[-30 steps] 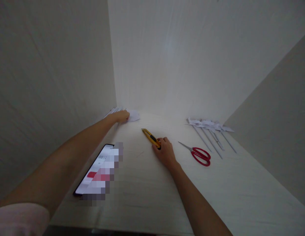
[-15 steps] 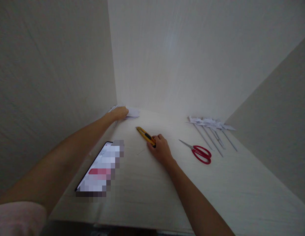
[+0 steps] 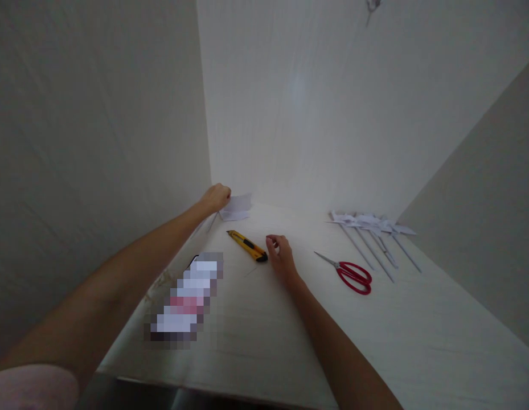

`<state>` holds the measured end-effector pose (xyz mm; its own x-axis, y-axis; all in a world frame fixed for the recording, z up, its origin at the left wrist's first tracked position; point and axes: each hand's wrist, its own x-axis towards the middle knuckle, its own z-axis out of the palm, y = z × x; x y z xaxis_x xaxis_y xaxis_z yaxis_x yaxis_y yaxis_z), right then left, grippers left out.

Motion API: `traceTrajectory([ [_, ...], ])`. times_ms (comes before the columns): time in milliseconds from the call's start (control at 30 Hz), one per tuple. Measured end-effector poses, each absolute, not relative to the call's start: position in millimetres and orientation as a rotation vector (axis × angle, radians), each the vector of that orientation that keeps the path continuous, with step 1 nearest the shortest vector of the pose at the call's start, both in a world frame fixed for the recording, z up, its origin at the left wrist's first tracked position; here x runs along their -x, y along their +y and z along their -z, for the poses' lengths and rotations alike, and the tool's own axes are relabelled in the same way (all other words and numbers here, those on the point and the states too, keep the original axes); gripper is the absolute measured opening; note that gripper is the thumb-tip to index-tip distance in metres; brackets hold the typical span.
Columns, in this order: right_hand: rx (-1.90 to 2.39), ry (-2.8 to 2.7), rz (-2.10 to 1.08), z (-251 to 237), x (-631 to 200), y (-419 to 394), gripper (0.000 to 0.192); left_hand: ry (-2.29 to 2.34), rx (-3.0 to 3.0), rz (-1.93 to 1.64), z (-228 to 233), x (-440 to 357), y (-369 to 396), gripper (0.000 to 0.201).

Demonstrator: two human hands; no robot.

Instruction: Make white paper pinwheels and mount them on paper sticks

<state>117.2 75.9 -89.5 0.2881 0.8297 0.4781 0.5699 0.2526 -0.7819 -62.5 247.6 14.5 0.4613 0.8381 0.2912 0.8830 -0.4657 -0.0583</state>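
the left hand point(image 3: 216, 197), fingers pinching a white paper piece point(image 3: 237, 206), lifts it at the frame's centre-left; the right hand point(image 3: 280, 254), fingers loosely curled, rests empty beside one yellow utility knife point(image 3: 247, 245). on the counter point(image 3: 264, 319): one pair of red scissors point(image 3: 352, 273), about five finished paper pinwheels point(image 3: 370, 228) at right; this piece looks uncut.

A pale table point(image 3: 255, 336) bore a knife point(image 3: 247, 245), scissors point(image 3: 349, 273), a phone point(image 3: 185, 302), paper point(image 3: 237, 207) and pinwheels point(image 3: 370, 228).
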Motion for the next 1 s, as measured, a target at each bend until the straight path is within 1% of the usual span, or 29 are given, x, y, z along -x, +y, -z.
traceTrajectory([
  [167,1.322,-1.319,-0.339,82.5,-117.2,74.4,0.024,-1.465,2.573,0.524,-12.5,49.6,224.6,0.023],
  [267,1.273,-1.259,-0.414,69.7,-110.3,84.3,0.029,-1.355,2.688,0.667,-13.8,36.0,200.8,0.023],
  [333,1.228,-1.193,-0.48,56.4,-103.8,95.2,0.033,-1.265,2.793,0.719,-17.2,26.8,182.4,0.019],
  [400,1.086,-1.043,-0.647,41.5,-98.1,104.4,0.029,-1.166,2.894,0.758,-21.8,20.5,166.0,0.017],
  [533,1.022,-0.876,-0.688,20.6,-95.5,105.5,0.023,-0.93,3.116,1.059,-27.2,20.0,148.6,0.013],
  [667,1.099,-1.006,-0.562,21.3,-100.4,91.6,0.018,-0.91,3.223,1.269,-19.7,26.4,143.4,0.014],
  [833,1.045,-1.077,-0.641,30.4,-100.5,82.7,0.019,-0.855,3.159,1.373,-4.5,31.8,137.1,0.014],
  [1000,1.029,-1.088,-0.664,32.1,-99.5,80.6,0.018,-0.795,3.199,1.508,0.4,37.2,134.9,0.01],
])
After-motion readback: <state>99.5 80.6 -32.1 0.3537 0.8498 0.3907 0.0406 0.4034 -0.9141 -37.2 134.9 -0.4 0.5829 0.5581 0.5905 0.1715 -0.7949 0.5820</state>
